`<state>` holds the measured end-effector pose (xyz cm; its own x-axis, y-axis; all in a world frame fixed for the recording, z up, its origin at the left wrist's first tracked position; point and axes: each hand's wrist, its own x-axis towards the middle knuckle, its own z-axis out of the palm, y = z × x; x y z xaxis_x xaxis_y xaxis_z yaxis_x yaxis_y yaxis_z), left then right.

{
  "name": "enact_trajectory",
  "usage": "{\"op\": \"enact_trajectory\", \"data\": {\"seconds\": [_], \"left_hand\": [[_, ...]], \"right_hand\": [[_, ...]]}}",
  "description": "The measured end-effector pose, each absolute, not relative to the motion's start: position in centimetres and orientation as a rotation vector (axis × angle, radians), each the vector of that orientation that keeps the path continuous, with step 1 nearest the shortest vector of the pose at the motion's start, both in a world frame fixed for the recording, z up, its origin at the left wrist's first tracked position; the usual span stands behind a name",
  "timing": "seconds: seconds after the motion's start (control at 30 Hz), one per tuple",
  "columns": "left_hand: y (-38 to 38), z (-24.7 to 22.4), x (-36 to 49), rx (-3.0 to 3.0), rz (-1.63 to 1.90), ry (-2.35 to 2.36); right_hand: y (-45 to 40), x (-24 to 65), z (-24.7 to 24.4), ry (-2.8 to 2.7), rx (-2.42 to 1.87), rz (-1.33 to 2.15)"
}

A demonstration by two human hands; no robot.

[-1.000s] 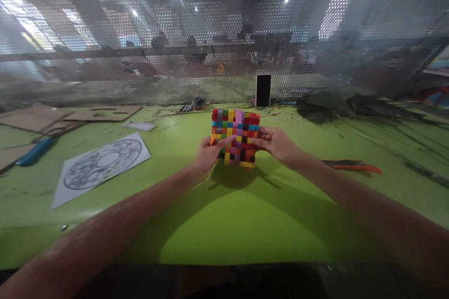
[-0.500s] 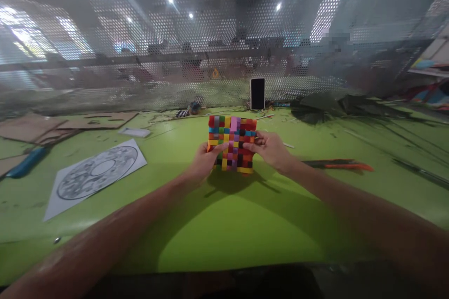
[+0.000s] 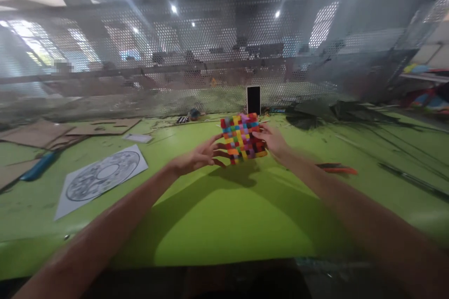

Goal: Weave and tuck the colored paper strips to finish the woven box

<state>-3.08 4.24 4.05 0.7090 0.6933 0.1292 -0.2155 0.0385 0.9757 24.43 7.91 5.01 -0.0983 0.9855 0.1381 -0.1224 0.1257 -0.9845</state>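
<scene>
A small square mat (image 3: pixel 242 139) woven from many-coloured strips is held up, slightly tilted, over the green table (image 3: pixel 228 224). My right hand (image 3: pixel 276 142) grips its right edge, thumb on the near face and fingers partly hidden behind. By the left edge, my left hand (image 3: pixel 200 154) has its fingers stretched out and apart. The fingertips reach the mat's edge or lie just behind it; whether they touch it I cannot tell.
A printed sheet with a ring pattern (image 3: pixel 105 175), cut cardboard (image 3: pixel 38 133) and a blue-handled tool (image 3: pixel 40 167) lie left. Behind stands a dark-screened tablet (image 3: pixel 254 100) before a perforated screen (image 3: pixel 168 65). Orange-handled scissors (image 3: pixel 338 169) and dark leaves (image 3: pixel 308 114) lie right.
My left hand has let go of the mat's face and spread its fingers at the left side. The mat, still in my right hand, has shifted slightly right and tilted.
</scene>
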Motion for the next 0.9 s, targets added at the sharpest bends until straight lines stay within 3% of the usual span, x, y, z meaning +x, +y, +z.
{"op": "enact_trajectory", "data": {"seconds": [0.27,0.4,0.53,0.7,0.8,0.9], "left_hand": [[4.2,4.4,-1.2,1.257,0.743,0.709],[4.2,4.5,0.9,1.258,0.762,0.819],[4.6,4.4,2.3,0.959,1.179,0.906],[5.2,4.8,3.6,0.685,1.504,0.889],[4.8,4.5,4.8,0.673,1.544,0.877],[4.0,4.0,4.7,0.848,1.491,0.864]], "right_hand": [[7.6,25.6,6.3,-1.832,-0.899,1.317],[8.0,25.7,7.1,-1.580,-0.927,1.281],[9.5,27.2,7.5,-1.125,-0.926,1.268],[9.3,27.0,6.4,-1.221,-0.952,1.451],[8.0,25.2,5.4,-1.253,-0.819,1.682],[7.5,24.0,4.8,-1.192,-0.831,1.618]]}}
